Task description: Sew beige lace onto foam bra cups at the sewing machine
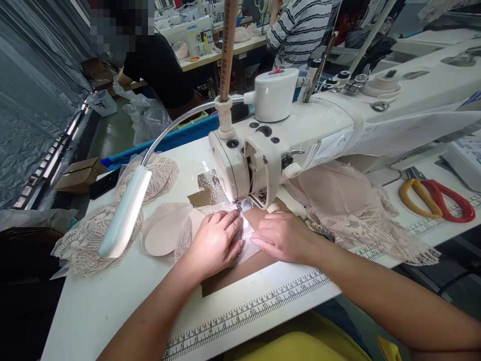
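Beige lace fabric with a cup-shaped piece [161, 236] lies under the needle area of a white sewing machine [233, 160]. My left hand [218, 240] rests on this fabric just left of and in front of the presser foot, its fingers pressed together. On the right, my right hand [281, 236] is closed, with thumb and fingertips pinching the edge of the light lace strip [247, 234]. A lit lamp head [126, 213] on a bendable metal neck hangs over the left part of the table.
Lace pieces [165, 175] are stacked at the left, with more beige cups and lace [338, 200] right of the machine. Scissors [438, 200] with yellow and red handles lie farther right. A ruler strip [255, 313] lines the front edge. Two people sit beyond.
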### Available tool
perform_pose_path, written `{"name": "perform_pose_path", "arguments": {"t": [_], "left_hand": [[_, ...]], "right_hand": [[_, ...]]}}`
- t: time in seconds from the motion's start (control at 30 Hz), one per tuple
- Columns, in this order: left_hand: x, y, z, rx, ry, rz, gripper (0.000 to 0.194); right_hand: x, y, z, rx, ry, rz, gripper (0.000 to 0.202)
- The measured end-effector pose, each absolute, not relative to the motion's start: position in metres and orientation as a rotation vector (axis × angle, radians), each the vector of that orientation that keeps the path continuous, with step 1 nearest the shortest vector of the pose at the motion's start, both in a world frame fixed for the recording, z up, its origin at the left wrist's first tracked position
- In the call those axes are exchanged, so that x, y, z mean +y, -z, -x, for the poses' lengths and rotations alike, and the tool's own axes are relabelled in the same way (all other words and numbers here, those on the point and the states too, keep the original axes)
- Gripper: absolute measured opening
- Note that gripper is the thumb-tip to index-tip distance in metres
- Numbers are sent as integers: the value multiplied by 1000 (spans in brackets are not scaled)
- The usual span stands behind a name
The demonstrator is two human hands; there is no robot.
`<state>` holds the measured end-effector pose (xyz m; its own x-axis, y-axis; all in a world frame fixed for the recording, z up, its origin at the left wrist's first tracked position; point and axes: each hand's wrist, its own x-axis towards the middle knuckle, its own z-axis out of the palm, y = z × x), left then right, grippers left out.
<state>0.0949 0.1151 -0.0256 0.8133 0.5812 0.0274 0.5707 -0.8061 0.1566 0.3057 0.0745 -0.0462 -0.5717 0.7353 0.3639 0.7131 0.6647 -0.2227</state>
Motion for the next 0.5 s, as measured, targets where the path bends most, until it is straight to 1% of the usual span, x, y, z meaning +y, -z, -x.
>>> {"name": "perform_pose_path", "arguments": {"t": [0.13,0.3,0.5], "left_hand": [[123,27,-93,898,-125,-2886,45],[120,28,-94,798,-196,-2961,35],[113,30,-97,843,-130,-2979,37]], "right_hand": [[75,46,-305,-2456,-70,1133,29],[76,48,-304,-2465,-24,1188,27],[76,49,-304,-2501,19,1214,24]]}}
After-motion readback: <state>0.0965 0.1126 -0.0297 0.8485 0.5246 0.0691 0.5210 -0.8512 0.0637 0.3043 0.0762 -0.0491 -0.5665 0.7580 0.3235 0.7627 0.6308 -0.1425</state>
